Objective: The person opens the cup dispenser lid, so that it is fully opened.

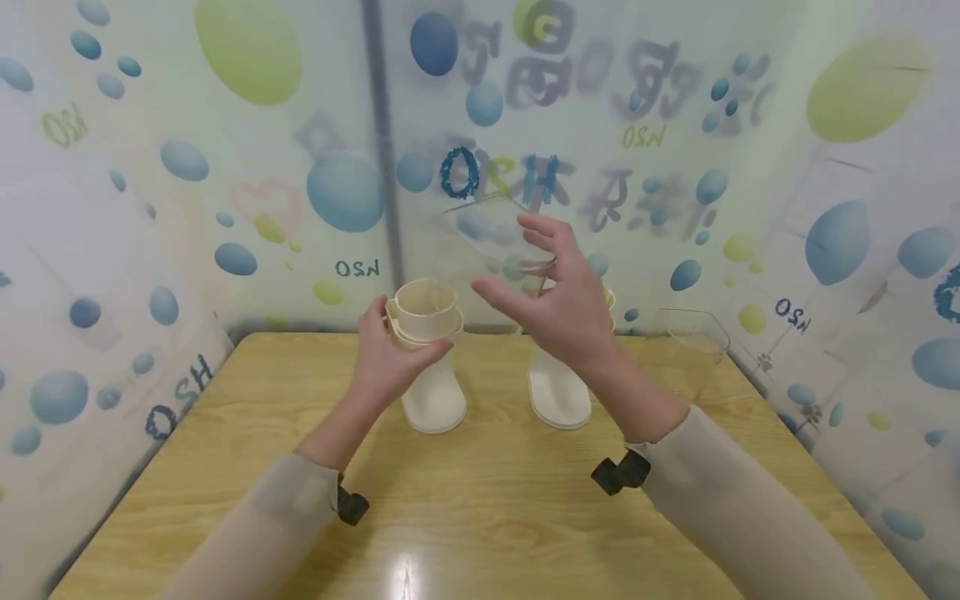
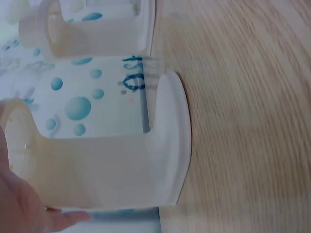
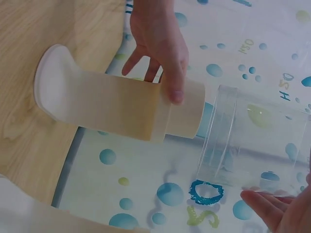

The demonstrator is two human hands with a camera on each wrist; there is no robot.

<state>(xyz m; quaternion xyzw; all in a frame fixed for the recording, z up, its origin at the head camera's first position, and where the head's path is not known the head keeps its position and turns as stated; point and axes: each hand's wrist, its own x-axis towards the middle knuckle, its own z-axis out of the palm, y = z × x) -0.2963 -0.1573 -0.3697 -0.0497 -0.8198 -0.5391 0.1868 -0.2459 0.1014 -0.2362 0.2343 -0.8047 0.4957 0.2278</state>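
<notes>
My left hand (image 1: 386,354) grips the ring at the top of a cream plastic stand (image 1: 437,400), thumb at the front and fingers behind. This stand (image 2: 107,170) is upright on its rounded foot, and a short open collar (image 1: 425,310) rises from its ring. In the right wrist view my left hand (image 3: 163,48) presses its thumb along the collar. My right hand (image 1: 562,292) holds a clear plastic container (image 3: 257,141) above the collar and apart from it. The right fingertips (image 3: 265,206) touch the container's side. A second cream stand (image 1: 558,392) is partly hidden behind my right hand.
Another clear container (image 1: 693,333) stands at the table's far right. The wooden table (image 1: 495,500) meets printed translucent curtains (image 1: 277,167) at its back and sides. Dark wrist cameras (image 1: 622,472) hang below both sleeves.
</notes>
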